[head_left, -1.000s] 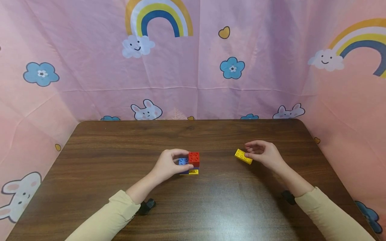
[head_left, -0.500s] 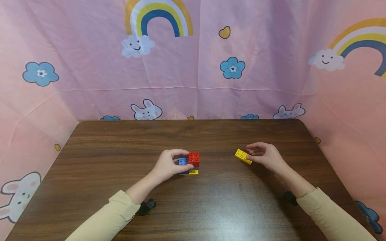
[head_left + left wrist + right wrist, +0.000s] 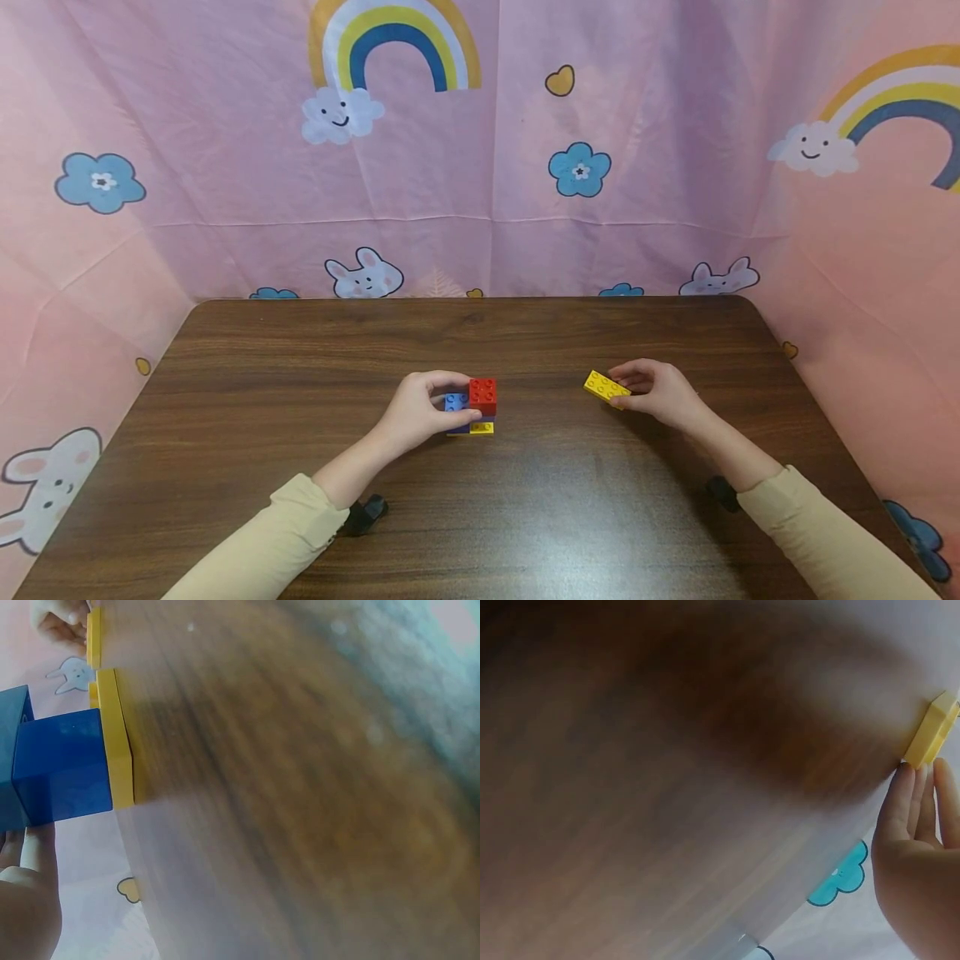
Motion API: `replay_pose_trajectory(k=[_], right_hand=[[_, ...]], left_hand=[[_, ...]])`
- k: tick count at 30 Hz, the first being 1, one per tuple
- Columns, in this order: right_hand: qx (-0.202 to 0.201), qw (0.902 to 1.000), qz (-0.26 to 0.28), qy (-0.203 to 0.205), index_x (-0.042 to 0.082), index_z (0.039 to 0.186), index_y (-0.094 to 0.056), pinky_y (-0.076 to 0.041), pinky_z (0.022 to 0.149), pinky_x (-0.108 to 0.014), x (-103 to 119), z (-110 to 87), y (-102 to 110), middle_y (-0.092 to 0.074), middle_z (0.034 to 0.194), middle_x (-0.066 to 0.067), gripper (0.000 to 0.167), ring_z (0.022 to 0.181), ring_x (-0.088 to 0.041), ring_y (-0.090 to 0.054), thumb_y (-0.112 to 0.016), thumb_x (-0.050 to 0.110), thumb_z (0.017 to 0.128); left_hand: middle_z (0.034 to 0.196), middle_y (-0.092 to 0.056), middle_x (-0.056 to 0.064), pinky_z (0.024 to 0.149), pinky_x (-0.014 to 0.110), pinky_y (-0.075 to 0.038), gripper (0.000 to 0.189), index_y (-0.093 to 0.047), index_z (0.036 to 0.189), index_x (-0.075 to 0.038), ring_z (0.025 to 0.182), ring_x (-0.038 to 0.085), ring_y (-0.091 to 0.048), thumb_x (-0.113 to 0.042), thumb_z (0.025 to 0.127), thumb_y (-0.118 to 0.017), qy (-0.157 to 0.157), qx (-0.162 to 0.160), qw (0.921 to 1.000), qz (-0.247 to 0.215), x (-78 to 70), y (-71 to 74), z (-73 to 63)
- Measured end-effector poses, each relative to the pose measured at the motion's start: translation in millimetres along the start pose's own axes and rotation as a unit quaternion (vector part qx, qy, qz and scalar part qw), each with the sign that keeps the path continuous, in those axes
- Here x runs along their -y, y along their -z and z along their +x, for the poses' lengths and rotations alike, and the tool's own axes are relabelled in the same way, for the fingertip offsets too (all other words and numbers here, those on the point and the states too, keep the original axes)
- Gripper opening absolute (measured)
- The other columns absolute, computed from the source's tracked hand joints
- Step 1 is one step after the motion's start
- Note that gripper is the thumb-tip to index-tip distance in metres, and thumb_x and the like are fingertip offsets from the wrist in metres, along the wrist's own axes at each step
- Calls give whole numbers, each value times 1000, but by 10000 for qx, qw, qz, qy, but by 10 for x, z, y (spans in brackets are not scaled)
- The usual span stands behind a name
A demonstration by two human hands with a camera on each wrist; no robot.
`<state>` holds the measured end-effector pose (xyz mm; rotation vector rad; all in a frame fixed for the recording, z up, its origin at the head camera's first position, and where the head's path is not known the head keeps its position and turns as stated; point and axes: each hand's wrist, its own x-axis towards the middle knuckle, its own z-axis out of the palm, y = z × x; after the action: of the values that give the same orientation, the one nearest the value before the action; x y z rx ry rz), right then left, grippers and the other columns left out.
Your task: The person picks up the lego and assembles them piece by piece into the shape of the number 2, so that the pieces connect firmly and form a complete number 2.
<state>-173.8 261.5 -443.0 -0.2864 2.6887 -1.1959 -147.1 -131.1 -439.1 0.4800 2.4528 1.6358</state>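
In the head view, my left hand (image 3: 414, 410) holds a stack of toy building bricks mid-table, its thumb in front and its fingers behind. A red brick (image 3: 483, 396) tops the stack's right side, beside a lighter blue brick (image 3: 455, 402). Below them, the left wrist view shows a dark blue brick (image 3: 61, 766) over a thin yellow base brick (image 3: 116, 742). Over to the right, my right hand (image 3: 663, 393) pinches the right end of a flat yellow brick (image 3: 602, 384), thumb at its near side. That brick lies slantwise on the table, apart from the stack.
The brown wooden table (image 3: 315, 342) ends at a pink patterned cloth (image 3: 495, 183) behind and at both sides. Black wrist devices, such as the left one (image 3: 365, 515), hang under both forearms. Table surface lies between the stack and the separate yellow brick.
My right hand has shifted its fingers off the yellow brick's top to its right end and near side. The brick has barely moved. My left hand and the stack stay put.
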Motion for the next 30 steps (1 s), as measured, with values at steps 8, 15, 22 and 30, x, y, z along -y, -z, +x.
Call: replay_pose_trajectory(k=[8,15,22,30], right_hand=[[93,9998,-187,37,-6,126,-70,-65,90,-39,6,-14,-13,-72,119,-25,44,103,-35,-74,-87,9,89],[187,9994,-303,37,-5,127,-70,-64,94,-47,0,7,-26,-71,122,-25,44,105,-34,-73,-86,11,90],[221,9990,-373,49,-5,127,-69,-63,95,-50,-5,19,-28,-70,122,-24,45,105,-34,-71,-87,11,89],[181,9985,-487,157,-6,125,-70,-63,96,-50,21,11,-32,-69,121,-24,46,105,-34,-70,-89,8,86]], left_hand=[[127,-74,21,107,59,-56,38,-76,121,2,120,37,-69,-9,87,-88,19,-4,10000,-24,0,-7,2],[127,-75,21,106,59,-57,38,-76,121,2,120,37,-70,-9,87,-88,8,-15,10000,-14,2,-2,6],[127,-75,20,107,60,-56,38,-76,121,1,121,37,-69,-10,87,-88,0,-1,10000,8,22,3,9],[128,-75,21,107,59,-56,38,-76,121,1,122,39,-69,-12,87,-88,-54,6,9999,100,34,6,14]])
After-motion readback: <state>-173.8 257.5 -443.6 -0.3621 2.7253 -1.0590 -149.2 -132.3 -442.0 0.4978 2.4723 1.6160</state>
